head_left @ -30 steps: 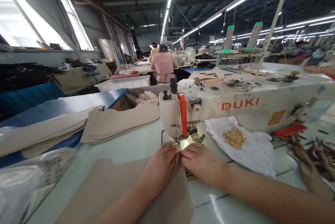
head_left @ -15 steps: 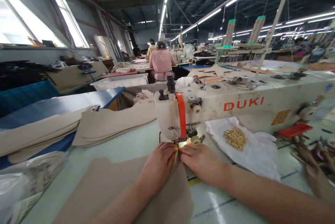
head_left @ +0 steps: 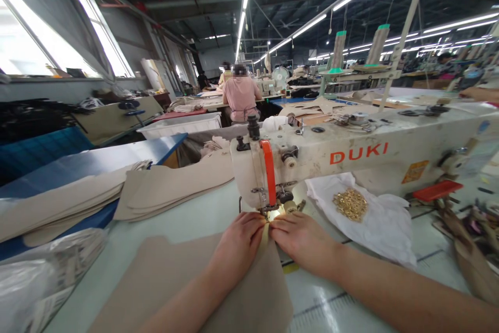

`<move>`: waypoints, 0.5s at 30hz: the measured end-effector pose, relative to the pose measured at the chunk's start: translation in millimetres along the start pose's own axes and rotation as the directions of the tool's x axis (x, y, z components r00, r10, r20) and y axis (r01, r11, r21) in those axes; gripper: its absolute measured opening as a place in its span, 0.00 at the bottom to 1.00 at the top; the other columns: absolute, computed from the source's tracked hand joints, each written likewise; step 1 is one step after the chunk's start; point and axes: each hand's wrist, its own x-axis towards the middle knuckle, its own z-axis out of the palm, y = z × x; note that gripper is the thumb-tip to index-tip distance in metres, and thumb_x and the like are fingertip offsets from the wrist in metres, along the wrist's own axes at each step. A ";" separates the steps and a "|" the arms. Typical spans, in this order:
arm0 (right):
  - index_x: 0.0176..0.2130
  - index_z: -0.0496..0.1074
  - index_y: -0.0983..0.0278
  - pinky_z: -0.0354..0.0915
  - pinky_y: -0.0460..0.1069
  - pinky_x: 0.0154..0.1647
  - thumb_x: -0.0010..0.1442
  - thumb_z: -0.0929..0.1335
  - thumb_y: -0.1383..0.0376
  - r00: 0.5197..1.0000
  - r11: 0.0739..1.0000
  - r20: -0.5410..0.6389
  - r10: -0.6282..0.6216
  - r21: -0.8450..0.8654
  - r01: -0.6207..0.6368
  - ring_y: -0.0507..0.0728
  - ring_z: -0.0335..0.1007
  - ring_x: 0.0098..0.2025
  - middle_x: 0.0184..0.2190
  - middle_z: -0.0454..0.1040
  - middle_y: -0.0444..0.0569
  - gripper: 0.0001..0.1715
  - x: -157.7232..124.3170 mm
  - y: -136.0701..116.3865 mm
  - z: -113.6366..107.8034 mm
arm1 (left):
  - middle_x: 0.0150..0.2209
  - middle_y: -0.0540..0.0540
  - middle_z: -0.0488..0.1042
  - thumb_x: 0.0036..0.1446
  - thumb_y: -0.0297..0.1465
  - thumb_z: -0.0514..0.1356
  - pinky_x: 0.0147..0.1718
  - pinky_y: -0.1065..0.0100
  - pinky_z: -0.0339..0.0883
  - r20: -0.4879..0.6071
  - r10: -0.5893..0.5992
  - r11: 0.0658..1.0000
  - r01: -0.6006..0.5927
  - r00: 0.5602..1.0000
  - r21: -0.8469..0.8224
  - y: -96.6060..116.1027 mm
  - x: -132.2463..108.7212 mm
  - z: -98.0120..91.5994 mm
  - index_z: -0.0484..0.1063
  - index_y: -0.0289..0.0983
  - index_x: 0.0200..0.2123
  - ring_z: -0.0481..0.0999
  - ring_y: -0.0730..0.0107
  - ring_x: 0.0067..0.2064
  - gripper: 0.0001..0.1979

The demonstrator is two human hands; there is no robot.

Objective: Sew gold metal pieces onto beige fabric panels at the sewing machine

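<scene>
A white sewing machine [head_left: 362, 151] with red DUKI lettering stands in front of me, its lamp lit at the needle. Just before the presser foot, my left hand [head_left: 244, 239] pinches the top edge of a beige fabric piece [head_left: 171, 276], which spreads toward me over the table. My right hand [head_left: 302, 237] is closed too, its fingertips meeting the left ones at that same edge. The fingers hide the exact spot they grip. Right of my right hand, a white cloth [head_left: 385, 224] carries a heap of small gold metal parts [head_left: 351, 204].
Stacked beige pieces [head_left: 175, 185] lie behind and left, with another stack [head_left: 66, 198] on a blue surface. Clear plastic wrapping [head_left: 50, 276] is at left. Straps and tools [head_left: 463, 239] crowd the right. A person in pink [head_left: 241, 94] sits ahead; another person's hand [head_left: 479, 94] shows at right.
The view has shifted slightly. Both hands stay at the needle with the fabric. Another person's hand has appeared at the right edge.
</scene>
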 end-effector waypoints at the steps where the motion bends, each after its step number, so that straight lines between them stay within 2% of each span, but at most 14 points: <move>1: 0.39 0.70 0.67 0.59 0.51 0.49 0.63 0.65 0.70 1.000 1.000 -0.008 -0.012 0.005 0.012 0.57 0.67 0.45 0.40 0.74 0.50 0.04 -0.7 -0.1 -0.3 | 0.38 0.43 0.78 0.59 0.25 0.53 0.44 0.62 0.72 0.007 0.001 1.000 -0.001 1.000 0.000 1.1 -0.7 -1.0 0.75 0.36 0.37 0.75 0.64 0.41 0.10; 7: 0.39 0.70 0.67 0.59 0.49 0.50 0.63 0.66 0.68 0.995 0.995 0.001 -0.098 0.028 0.098 0.55 0.67 0.44 0.39 0.74 0.48 0.04 -3.8 0.3 0.2 | 0.46 0.42 0.77 0.60 0.27 0.52 0.51 0.57 0.69 0.057 -0.027 0.998 0.024 0.998 0.062 9.4 -12.2 -9.1 0.73 0.36 0.46 0.73 0.62 0.50 0.14; 12: 0.38 0.70 0.66 0.60 0.50 0.50 0.62 0.66 0.68 0.993 0.993 0.017 -0.115 0.017 0.115 0.56 0.68 0.44 0.39 0.74 0.49 0.04 -3.9 0.1 -0.4 | 0.54 0.43 0.72 0.61 0.29 0.50 0.55 0.60 0.64 0.193 -0.135 0.986 0.112 0.972 0.126 14.1 -17.1 -12.9 0.70 0.37 0.50 0.71 0.64 0.55 0.16; 15: 0.39 0.70 0.66 0.60 0.50 0.49 0.62 0.66 0.68 0.993 0.993 0.016 -0.118 0.015 0.117 0.57 0.68 0.44 0.39 0.74 0.49 0.04 -3.6 0.4 -0.3 | 0.55 0.44 0.70 0.61 0.30 0.49 0.57 0.61 0.62 0.235 -0.171 0.980 0.141 0.957 0.139 15.0 -15.2 -14.1 0.70 0.37 0.51 0.69 0.64 0.56 0.17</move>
